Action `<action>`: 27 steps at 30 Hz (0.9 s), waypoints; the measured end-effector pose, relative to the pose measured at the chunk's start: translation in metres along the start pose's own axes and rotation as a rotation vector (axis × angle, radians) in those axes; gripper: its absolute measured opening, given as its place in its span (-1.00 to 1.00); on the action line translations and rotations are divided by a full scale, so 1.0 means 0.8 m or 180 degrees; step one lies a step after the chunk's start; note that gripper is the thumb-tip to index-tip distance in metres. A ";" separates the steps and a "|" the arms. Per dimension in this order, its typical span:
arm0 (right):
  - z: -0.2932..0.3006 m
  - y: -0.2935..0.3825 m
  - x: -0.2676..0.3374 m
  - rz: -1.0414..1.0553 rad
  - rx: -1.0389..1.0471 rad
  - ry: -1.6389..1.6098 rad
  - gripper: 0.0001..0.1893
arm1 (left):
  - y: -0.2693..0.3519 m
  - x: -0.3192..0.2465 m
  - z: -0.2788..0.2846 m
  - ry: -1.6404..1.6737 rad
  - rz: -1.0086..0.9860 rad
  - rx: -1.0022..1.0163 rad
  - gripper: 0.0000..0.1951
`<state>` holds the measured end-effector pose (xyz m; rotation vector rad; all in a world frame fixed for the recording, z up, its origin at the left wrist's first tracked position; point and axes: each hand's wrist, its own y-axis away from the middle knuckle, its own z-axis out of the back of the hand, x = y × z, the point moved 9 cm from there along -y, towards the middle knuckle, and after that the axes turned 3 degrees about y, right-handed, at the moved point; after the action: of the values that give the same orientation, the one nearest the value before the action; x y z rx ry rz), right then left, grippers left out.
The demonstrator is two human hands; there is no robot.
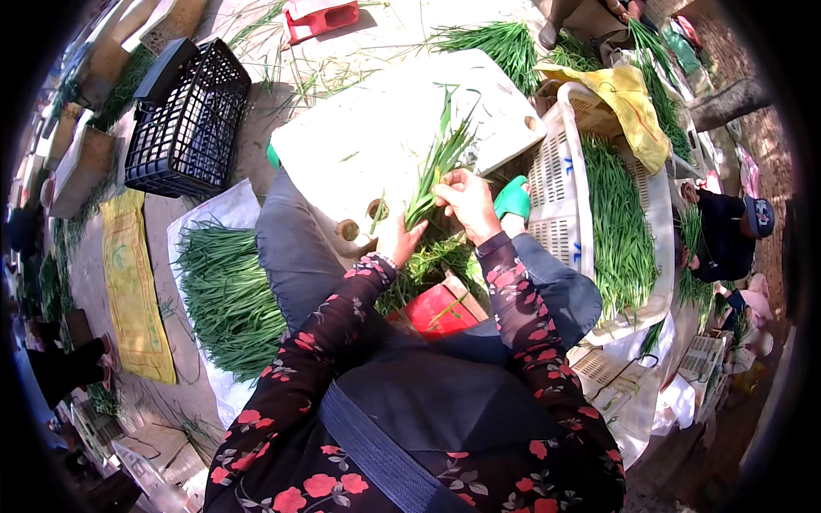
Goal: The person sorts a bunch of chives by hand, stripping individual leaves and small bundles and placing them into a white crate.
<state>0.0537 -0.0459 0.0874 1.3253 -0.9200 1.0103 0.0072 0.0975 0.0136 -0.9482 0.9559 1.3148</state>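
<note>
My left hand (400, 240) is closed around the lower end of a small bunch of green leafy stalks (441, 154), probably garlic chives. The leaves point away from me over a white board (359, 128) with round holes. My right hand (467, 199) is at the bunch's right side, thumb and forefinger pinched together at a yellowish leaf; whether they grip it cannot be told. Loose green leaves (426, 266) lie below my hands, beside a red box-like object (436, 311) between my legs. The stalk ends inside my left hand are hidden.
A large green pile (228, 298) lies on white sheeting at left. A white plastic crate (564, 186) of greens stands at right, a yellow sack (632, 106) over its far end. A black crate (192, 128) stands at far left. Other people work at right.
</note>
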 end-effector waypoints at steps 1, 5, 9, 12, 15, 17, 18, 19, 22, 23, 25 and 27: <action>0.000 0.002 -0.002 -0.0023 0.0048 -0.0103 -0.83 | 0.000 0.002 -0.002 0.0008 0.0057 0.0048 -0.71; 0.005 0.009 0.011 0.0394 0.0300 0.0348 -0.87 | 0.002 0.002 -0.001 0.0037 0.0167 0.0206 -0.73; -0.013 0.048 0.064 0.2763 -0.0258 0.3230 -0.91 | 0.003 -0.012 0.008 -0.0057 0.0211 0.0274 -0.74; 0.023 0.032 0.026 0.1117 -0.0605 0.0555 -0.95 | 0.005 0.007 -0.001 -0.0094 0.0252 0.0340 -0.75; 0.050 0.010 -0.011 0.0182 -0.0401 -0.2749 -0.93 | 0.003 -0.002 -0.003 -0.0148 0.0099 0.0394 -0.75; 0.052 0.017 0.040 0.0174 -0.0107 -0.2461 -0.84 | 0.004 0.003 0.000 -0.0305 -0.0012 0.0349 -0.76; 0.072 0.015 0.056 0.0436 -0.0158 -0.1986 -0.81 | 0.003 -0.004 -0.004 -0.0211 -0.0025 0.0412 -0.75; 0.087 0.006 0.076 0.0679 -0.0175 -0.1504 -0.77 | 0.003 -0.009 -0.004 -0.0123 -0.0025 0.0445 -0.75; 0.117 -0.024 0.109 0.0764 -0.0502 -0.0052 -0.76 | 0.003 -0.004 -0.006 -0.0125 -0.0164 0.0386 -0.73; 0.127 -0.038 0.114 0.0690 -0.0489 0.0355 -0.76 | 0.004 -0.007 -0.006 -0.0118 -0.0201 0.0413 -0.72; 0.112 -0.053 0.110 0.0417 -0.0007 0.0660 -0.75 | 0.006 -0.027 0.000 -0.0117 -0.0279 0.0465 -0.71; 0.094 -0.047 0.105 0.0186 0.0292 0.1046 -0.77 | 0.008 -0.025 0.000 -0.0226 -0.0348 0.0434 -0.69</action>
<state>0.1183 -0.1159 0.1584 1.1671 -0.6722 1.2839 0.0005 0.0912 0.0326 -0.8319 0.9144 1.1688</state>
